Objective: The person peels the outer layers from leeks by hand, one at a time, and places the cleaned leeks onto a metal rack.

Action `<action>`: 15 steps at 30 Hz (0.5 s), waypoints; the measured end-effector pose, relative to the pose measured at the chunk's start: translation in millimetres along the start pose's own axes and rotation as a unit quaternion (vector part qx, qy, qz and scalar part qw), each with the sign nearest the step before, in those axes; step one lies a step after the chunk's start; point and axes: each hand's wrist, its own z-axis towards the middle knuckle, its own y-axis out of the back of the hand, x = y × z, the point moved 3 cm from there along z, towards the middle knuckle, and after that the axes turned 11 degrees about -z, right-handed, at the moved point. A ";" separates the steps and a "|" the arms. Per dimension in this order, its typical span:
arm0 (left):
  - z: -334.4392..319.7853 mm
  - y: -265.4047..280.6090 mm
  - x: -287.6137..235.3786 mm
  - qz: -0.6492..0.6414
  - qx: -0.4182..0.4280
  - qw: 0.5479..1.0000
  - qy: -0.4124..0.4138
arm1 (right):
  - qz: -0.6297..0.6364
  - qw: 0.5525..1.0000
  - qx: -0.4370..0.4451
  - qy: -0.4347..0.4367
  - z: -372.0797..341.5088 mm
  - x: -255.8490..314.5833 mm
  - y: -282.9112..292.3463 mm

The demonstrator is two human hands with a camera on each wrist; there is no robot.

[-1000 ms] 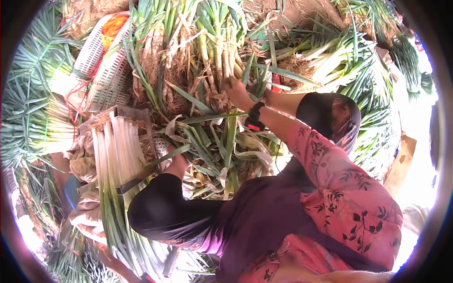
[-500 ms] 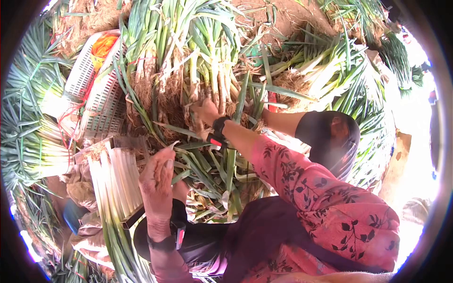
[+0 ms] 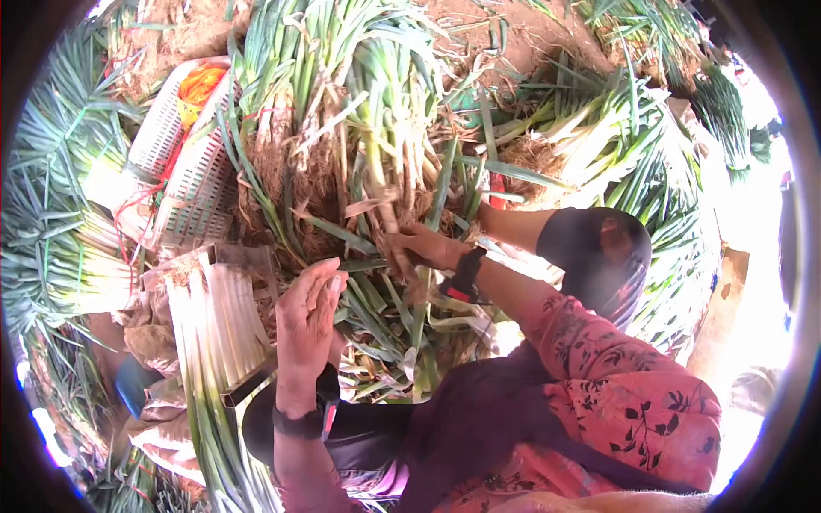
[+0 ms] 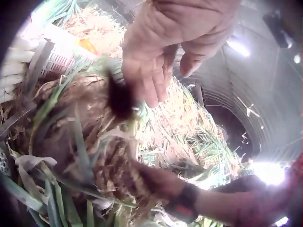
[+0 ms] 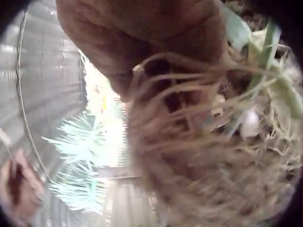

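Observation:
My right hand (image 3: 432, 248) grips a long green onion (image 3: 385, 192) low down near its root end, at the front of a heap of unpeeled green onions (image 3: 295, 128). Its shaggy roots (image 5: 227, 175) fill much of the right wrist view, under the curled fingers. My left hand (image 3: 308, 312) is raised over the left knee, fingers loosely extended and holding nothing visible. In the left wrist view a dark blur overlaps its fingertips. Left of it, cleaned white-stemmed green onions (image 3: 218, 308) lie side by side in a metal frame (image 3: 248, 385).
A white plastic basket (image 3: 192, 201) with an orange bag (image 3: 201, 83) stands at back left. Tied bundles (image 3: 68, 222) line the left side, and another pile (image 3: 581, 120) lies at right. Stripped leaves (image 3: 372, 342) litter the ground between the knees.
My left hand has come up into the head view and moved slightly right. My right hand went left among the root ends, then back toward me, drawing a green onion out of the heap.

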 end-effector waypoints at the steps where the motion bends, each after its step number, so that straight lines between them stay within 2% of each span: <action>1: 5.2 -1.3 5.6 -0.005 0.010 1.000 0.013 | 0.188 0.981 0.038 0.032 -6.2 28.0 -11.1; 2: 9.3 -0.6 10.8 -0.008 0.016 0.999 0.026 | 0.211 0.970 0.107 0.049 -11.8 48.1 -15.7; 4: 14.2 5.2 20.7 0.006 0.022 1.000 0.008 | 0.436 0.884 0.169 0.009 5.5 53.8 -22.5; 5: 17.0 9.6 24.7 0.007 0.019 0.999 0.028 | 0.436 0.884 0.171 0.014 3.5 60.8 -33.3; 7: 22.1 19.6 31.9 0.009 0.006 0.998 0.059 | 0.602 0.763 0.224 0.070 -14.3 87.4 -55.3; 8: 23.2 21.6 28.9 0.009 0.004 0.998 0.055 | 0.599 0.765 0.227 0.071 -30.1 99.9 -62.2; 10: 21.2 20.0 24.7 -0.057 -0.006 0.994 0.093 | 0.654 0.698 0.289 0.016 -76.2 129.2 -83.2; 11: 16.7 14.1 15.6 -0.069 0.036 0.994 0.071 | 0.660 0.711 0.243 0.018 -99.5 142.5 -89.7; 12: 12.7 11.0 11.2 -0.062 0.033 0.995 0.071 | 0.647 0.721 0.248 -0.006 -120.0 150.2 -95.3; 14: 3.0 -5.8 7.3 -0.183 0.040 0.981 0.048 | 0.691 0.677 0.253 -0.030 -159.4 163.8 -115.4; 15: -8.0 -21.8 -8.5 -0.215 0.032 0.974 0.064 | 0.638 0.742 0.207 -0.017 -172.4 160.0 -124.1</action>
